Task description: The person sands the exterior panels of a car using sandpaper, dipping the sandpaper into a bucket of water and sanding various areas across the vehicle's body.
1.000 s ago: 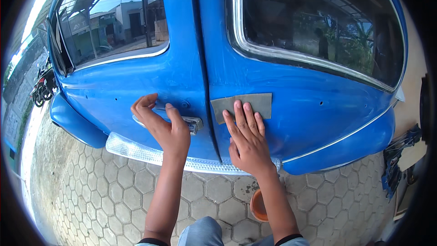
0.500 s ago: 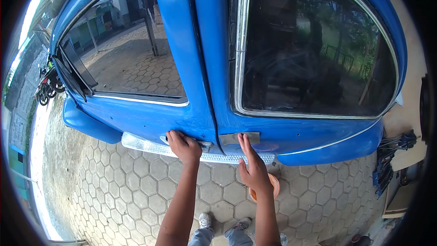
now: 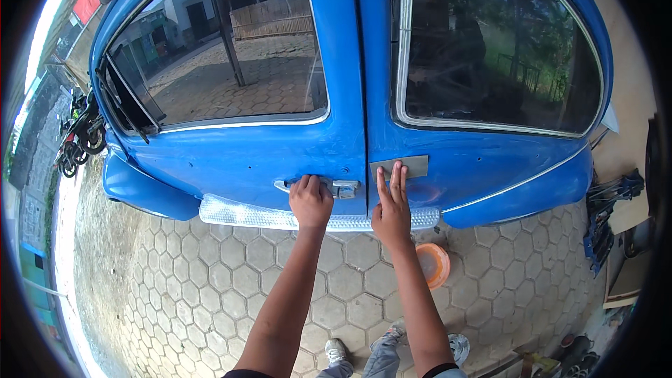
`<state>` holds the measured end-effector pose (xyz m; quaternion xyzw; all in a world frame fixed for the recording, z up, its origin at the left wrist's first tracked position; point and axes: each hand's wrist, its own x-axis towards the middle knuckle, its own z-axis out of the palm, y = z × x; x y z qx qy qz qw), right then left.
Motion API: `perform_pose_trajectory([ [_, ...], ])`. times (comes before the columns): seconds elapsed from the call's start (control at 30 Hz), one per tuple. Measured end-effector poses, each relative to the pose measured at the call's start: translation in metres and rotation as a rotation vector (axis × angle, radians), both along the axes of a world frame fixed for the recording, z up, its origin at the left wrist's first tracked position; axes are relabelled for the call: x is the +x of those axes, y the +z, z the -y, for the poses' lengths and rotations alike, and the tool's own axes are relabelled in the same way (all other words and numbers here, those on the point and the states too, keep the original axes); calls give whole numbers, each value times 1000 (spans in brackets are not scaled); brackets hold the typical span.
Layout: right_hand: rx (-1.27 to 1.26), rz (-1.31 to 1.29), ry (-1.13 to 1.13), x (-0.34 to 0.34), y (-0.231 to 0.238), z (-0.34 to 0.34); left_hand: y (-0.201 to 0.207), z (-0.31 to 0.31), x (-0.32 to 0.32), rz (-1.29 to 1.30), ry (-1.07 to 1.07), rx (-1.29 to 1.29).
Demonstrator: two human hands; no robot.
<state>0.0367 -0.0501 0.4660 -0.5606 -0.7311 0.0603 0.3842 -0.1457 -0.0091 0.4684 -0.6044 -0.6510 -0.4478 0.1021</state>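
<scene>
My left hand (image 3: 311, 199) is curled round the chrome door handle (image 3: 345, 189) on the blue car door (image 3: 245, 157). To the right of the vertical door gap, a small grey-brown sheet of sandpaper (image 3: 416, 166) lies against the blue body panel (image 3: 504, 161). Stretched fingers of my right hand (image 3: 392, 206) press flat on it, covering part of its lower edge. The sheet sits slightly tilted below the rear side window (image 3: 500, 49).
Below the door runs a silvery ribbed running board (image 3: 280, 218). An orange-rimmed bucket (image 3: 434, 266) stands on the hexagonal pavers (image 3: 238, 280) by my right forearm. Motorcycles (image 3: 82, 133) are parked far left; dark clutter (image 3: 605, 217) lies at right.
The view has shifted, bringing the car higher and to the right. My right hand has turned from sideways to flatter on the sandpaper, which is now tilted. My left hand stays on the handle.
</scene>
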Motion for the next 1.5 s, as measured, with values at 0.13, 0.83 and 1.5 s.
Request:
perform_pose_trajectory([
  [0.13,-21,-2,-28,-4,11,2,-3,-4,-17,-198,-148,0],
  [0.83,-101,-92,-89,-32,34,3,-6,-6,-9,-146,-118,101],
  [1.5,-144,159,112,39,68,5,-9,-5,-12,-72,-118,110],
])
